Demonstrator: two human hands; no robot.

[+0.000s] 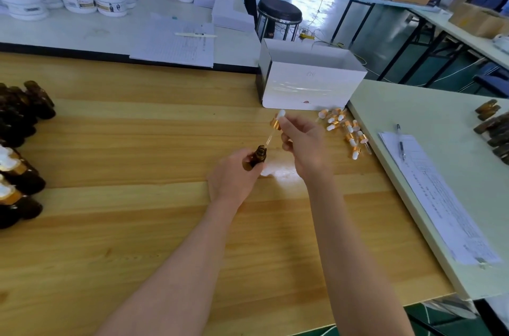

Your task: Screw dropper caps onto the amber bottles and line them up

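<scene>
Wooden table [137,142]: left fingers [243,158] grip amber bottle [260,155]; right fingers [287,126] pinch dropper cap [275,123].

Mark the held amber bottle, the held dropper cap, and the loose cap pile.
amber bottle [259,158]: head view, shoulder below the open mouth.
dropper cap [275,124]: head view, gold collar.
loose cap pile [347,126]: head view, a cap mid-heap.

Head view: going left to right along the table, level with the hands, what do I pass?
Grouped amber bottles → left hand → the open bottle it grips → dropper cap → right hand pinching it → loose dropper caps → pen on a form → more amber bottles.
</scene>
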